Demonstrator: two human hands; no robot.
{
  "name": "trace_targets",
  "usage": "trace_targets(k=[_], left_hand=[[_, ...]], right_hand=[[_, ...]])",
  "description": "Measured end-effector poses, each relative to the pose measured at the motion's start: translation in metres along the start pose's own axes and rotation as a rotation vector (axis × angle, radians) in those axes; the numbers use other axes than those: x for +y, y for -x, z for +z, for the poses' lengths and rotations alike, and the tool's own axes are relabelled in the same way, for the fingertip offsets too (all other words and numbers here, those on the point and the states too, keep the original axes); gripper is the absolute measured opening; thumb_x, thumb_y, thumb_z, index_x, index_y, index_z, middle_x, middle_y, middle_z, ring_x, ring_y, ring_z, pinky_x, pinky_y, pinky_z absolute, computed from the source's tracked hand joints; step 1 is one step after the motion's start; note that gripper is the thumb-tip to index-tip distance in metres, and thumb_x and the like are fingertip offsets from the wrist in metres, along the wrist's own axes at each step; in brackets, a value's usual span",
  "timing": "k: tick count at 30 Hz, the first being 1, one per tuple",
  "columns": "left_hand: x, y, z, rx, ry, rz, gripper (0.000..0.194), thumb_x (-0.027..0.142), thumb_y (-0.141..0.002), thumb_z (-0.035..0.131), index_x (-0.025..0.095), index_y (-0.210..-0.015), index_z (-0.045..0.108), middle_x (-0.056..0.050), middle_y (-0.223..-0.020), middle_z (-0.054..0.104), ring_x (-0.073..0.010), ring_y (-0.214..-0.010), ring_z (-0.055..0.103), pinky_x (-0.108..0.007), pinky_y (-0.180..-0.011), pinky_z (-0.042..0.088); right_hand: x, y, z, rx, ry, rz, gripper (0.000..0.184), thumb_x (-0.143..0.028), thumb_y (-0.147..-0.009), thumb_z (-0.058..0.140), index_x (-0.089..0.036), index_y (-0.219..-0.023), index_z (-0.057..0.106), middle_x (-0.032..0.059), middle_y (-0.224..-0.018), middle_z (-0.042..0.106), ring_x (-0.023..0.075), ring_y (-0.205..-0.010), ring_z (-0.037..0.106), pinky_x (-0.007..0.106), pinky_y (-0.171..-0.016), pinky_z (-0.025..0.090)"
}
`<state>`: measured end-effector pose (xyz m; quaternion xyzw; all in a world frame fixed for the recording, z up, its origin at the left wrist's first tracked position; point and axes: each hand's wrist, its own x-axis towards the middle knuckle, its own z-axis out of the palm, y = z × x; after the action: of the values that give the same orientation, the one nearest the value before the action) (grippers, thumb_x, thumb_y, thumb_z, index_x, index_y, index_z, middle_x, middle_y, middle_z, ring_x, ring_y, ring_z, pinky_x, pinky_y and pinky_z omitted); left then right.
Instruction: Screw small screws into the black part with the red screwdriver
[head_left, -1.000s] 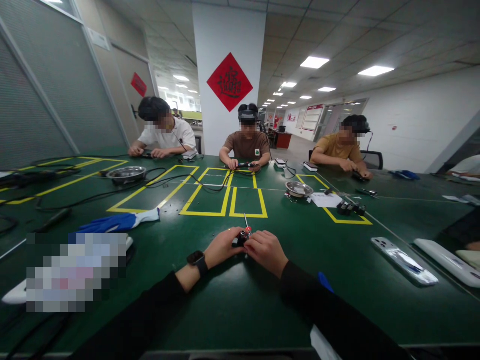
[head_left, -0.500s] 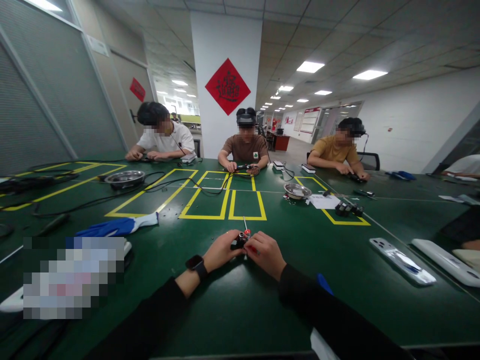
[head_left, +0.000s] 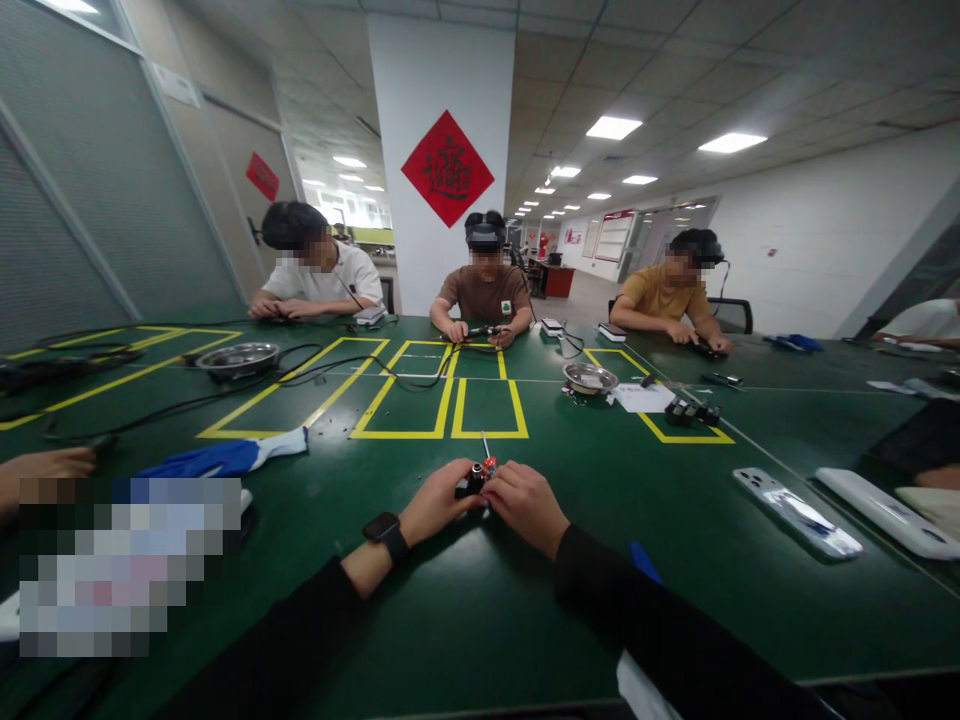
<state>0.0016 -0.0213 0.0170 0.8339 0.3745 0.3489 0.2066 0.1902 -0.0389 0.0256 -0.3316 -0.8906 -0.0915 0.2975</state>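
Observation:
My left hand (head_left: 436, 502), with a dark watch on the wrist, is closed around a small black part with a round metal end (head_left: 475, 477). My right hand (head_left: 525, 505) is closed beside it, its fingertips meeting the left fingers at the part. A screwdriver (head_left: 486, 447) with a red handle sticks out between the hands, its thin shaft pointing away from me. Its handle appears to lie in my right hand, mostly covered by the fingers. What the fingertips pinch is hidden.
Another person's hand (head_left: 49, 470) is at the left, near a blue and white glove (head_left: 225, 456). Metal bowls (head_left: 238, 358) (head_left: 590, 376), black parts (head_left: 691, 412) and a phone (head_left: 796, 512) lie around on the green table (head_left: 480, 620). Several people work at the table.
Another person's hand has come in at the left edge. The whole view has shifted slightly, moving things left. My hands keep nearly the same pose at the part.

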Motion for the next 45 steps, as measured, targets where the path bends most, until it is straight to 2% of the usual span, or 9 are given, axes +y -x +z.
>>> trace_targets(k=[7, 11, 13, 16, 19, 26, 32, 38, 45], left_hand=[[0.002, -0.001, 0.000, 0.037, 0.022, 0.030, 0.038, 0.025, -0.071, 0.068, 0.021, -0.106, 0.055, -0.003, -0.097, 0.060, -0.0173, -0.086, 0.056, -0.031, -0.080, 0.045], [0.006, -0.003, -0.003, 0.160, -0.004, 0.058, 0.061, 0.024, -0.067, 0.072, 0.023, -0.121, 0.045, -0.006, -0.116, 0.050, -0.0179, -0.094, 0.054, -0.036, -0.087, 0.043], [0.007, -0.002, -0.006, 0.253, -0.059, 0.066, 0.065, 0.029, -0.064, 0.075, 0.022, -0.121, 0.044, -0.007, -0.114, 0.049, -0.0196, -0.095, 0.052, -0.037, -0.087, 0.043], [0.007, 0.003, -0.009, 0.328, -0.148, 0.089, 0.036, 0.032, -0.073, 0.067, 0.019, -0.105, 0.054, -0.006, -0.095, 0.054, -0.0196, -0.089, 0.051, -0.036, -0.082, 0.042], [0.010, 0.007, -0.007, 0.240, -0.171, 0.155, 0.012, 0.027, -0.085, 0.052, 0.018, -0.087, 0.059, -0.004, -0.083, 0.055, -0.0177, -0.082, 0.050, -0.033, -0.077, 0.040], [0.022, 0.007, -0.004, 0.086, 0.017, 0.189, 0.018, 0.024, -0.091, 0.041, 0.016, -0.088, 0.057, -0.005, -0.086, 0.054, -0.0157, -0.081, 0.050, -0.028, -0.074, 0.040], [0.029, 0.005, -0.005, 0.049, 0.184, 0.131, 0.022, 0.027, -0.091, 0.039, 0.016, -0.081, 0.055, -0.004, -0.084, 0.052, -0.0150, -0.081, 0.049, -0.027, -0.075, 0.039], [0.042, 0.010, 0.008, 0.068, 0.262, -0.003, 0.025, 0.029, -0.094, 0.029, 0.017, -0.083, 0.048, -0.001, -0.076, 0.048, -0.0131, -0.069, 0.044, -0.024, -0.066, 0.037], [0.045, 0.011, 0.010, 0.093, 0.205, -0.028, 0.022, 0.032, -0.093, 0.031, 0.018, -0.083, 0.045, -0.002, -0.078, 0.049, -0.0144, -0.069, 0.044, -0.026, -0.065, 0.037]], right_hand=[[-0.009, -0.002, 0.002, -0.004, 0.064, 0.058, 0.009, -0.020, -0.088, 0.047, -0.017, -0.085, 0.056, 0.0058, -0.087, 0.060, 0.0194, -0.088, 0.049, 0.035, -0.081, 0.035], [-0.008, -0.002, 0.003, 0.053, -0.070, 0.192, 0.006, -0.019, -0.086, 0.050, -0.018, -0.083, 0.054, 0.0054, -0.087, 0.059, 0.0200, -0.091, 0.048, 0.035, -0.082, 0.036], [-0.008, -0.001, 0.002, 0.092, -0.140, 0.230, 0.005, -0.019, -0.086, 0.049, -0.018, -0.084, 0.054, 0.0060, -0.088, 0.058, 0.0204, -0.091, 0.048, 0.035, -0.081, 0.037], [-0.009, 0.001, 0.000, 0.174, -0.244, 0.243, 0.006, -0.020, -0.087, 0.048, -0.017, -0.087, 0.053, 0.0068, -0.089, 0.058, 0.0204, -0.090, 0.048, 0.036, -0.081, 0.038], [-0.012, 0.002, -0.003, 0.238, -0.368, 0.215, 0.005, -0.020, -0.087, 0.048, -0.018, -0.087, 0.053, 0.0061, -0.087, 0.057, 0.0196, -0.088, 0.049, 0.036, -0.080, 0.040], [-0.016, 0.002, -0.006, 0.245, -0.488, 0.168, 0.003, -0.019, -0.085, 0.051, -0.019, -0.084, 0.053, 0.0044, -0.082, 0.057, 0.0182, -0.083, 0.050, 0.034, -0.077, 0.042], [-0.016, 0.004, -0.005, 0.266, -0.480, 0.157, 0.003, -0.017, -0.082, 0.055, -0.020, -0.081, 0.056, 0.0035, -0.080, 0.059, 0.0174, -0.080, 0.051, 0.033, -0.073, 0.042], [-0.017, 0.005, -0.002, 0.328, -0.450, 0.175, 0.005, -0.017, -0.079, 0.058, -0.019, -0.075, 0.056, 0.0021, -0.072, 0.058, 0.0156, -0.071, 0.052, 0.030, -0.066, 0.041], [-0.017, 0.006, -0.002, 0.300, -0.328, 0.176, 0.015, -0.019, -0.078, 0.056, -0.019, -0.064, 0.051, -0.0008, -0.060, 0.052, 0.0130, -0.060, 0.048, 0.027, -0.060, 0.036]])
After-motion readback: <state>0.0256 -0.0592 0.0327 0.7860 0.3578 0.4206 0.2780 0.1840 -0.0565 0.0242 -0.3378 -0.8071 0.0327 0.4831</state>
